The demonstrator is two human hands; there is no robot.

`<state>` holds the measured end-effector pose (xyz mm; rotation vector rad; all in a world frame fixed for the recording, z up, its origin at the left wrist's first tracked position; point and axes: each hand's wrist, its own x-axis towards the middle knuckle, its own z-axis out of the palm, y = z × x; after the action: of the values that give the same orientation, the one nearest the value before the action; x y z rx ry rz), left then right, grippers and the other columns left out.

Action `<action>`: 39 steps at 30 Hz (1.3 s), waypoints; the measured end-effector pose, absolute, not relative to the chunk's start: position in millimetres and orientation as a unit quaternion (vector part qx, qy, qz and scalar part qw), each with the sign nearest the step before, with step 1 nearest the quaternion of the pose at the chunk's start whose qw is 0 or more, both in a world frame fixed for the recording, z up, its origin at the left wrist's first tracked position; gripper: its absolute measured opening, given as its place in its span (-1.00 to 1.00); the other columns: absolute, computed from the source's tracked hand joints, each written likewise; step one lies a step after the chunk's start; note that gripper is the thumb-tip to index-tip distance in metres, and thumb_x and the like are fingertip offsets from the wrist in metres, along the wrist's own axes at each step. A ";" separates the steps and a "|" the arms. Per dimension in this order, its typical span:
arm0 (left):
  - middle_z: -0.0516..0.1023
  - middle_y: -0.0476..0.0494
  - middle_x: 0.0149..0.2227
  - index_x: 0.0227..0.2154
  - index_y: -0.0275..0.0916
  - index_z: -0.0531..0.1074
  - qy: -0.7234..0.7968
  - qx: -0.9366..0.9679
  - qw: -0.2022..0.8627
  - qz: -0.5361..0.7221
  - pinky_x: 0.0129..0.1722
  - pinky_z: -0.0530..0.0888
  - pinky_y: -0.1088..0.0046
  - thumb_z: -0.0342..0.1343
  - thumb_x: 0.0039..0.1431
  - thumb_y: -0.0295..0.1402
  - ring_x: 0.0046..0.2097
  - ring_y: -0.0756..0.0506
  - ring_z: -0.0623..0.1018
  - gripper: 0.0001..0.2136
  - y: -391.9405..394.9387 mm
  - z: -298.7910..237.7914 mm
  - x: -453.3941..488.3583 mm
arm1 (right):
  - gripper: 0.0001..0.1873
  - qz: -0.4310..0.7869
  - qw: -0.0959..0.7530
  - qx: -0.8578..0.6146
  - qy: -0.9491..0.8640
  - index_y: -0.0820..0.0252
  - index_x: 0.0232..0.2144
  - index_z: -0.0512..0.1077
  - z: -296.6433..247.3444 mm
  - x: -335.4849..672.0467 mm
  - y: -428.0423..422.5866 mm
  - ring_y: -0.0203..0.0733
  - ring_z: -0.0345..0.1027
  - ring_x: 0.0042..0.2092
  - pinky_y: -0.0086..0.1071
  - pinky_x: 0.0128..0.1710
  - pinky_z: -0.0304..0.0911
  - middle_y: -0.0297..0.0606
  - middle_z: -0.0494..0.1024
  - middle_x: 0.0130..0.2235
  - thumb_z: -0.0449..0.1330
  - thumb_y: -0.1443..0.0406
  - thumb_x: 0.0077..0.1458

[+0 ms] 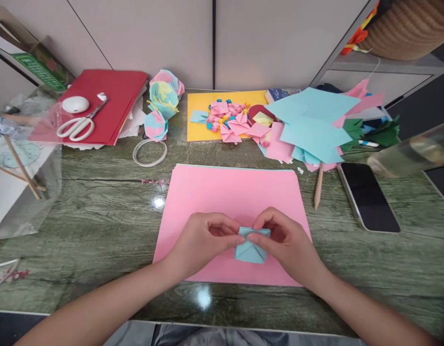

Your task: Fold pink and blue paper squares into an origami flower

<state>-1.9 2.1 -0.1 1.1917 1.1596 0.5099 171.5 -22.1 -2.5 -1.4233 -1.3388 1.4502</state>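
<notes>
A small folded light-blue paper piece [250,250] lies over a large pink sheet [222,202] on the green marbled table [99,216]. My left hand [202,242] pinches the piece's upper left edge with curled fingers. My right hand [285,242] pinches its upper right edge, thumb and fingertips pressed together. Both hands meet above the fold, and part of the paper is hidden beneath the fingers.
A red folder [110,96] holds white scissors [80,126] at back left, with a tape ring [150,152] and paper balls [164,96] nearby. A yellow sheet [200,125] bearing folded pieces, blue sheets [312,120], a wooden stick [318,186], a phone [368,197] and a bottle [413,151] lie right.
</notes>
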 end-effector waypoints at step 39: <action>0.44 0.05 -0.58 -0.39 -0.24 0.38 0.517 0.517 0.620 0.285 -0.47 0.36 0.58 0.20 -0.15 -0.37 -0.49 0.05 0.44 -0.79 -0.4 -0.5 -2.1 | -0.78 0.611 0.310 -0.559 -0.466 0.21 -0.61 0.31 0.8 172.7 -21.2 -0.37 0.11 -0.53 -0.50 -0.57 0.08 -0.41 0.23 -0.60 0.16 0.20 -0.08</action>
<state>-2.1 -0.4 -0.5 1.1887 1.1897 0.6551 172.7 -21.2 0.8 -1.4776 -1.2315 1.6154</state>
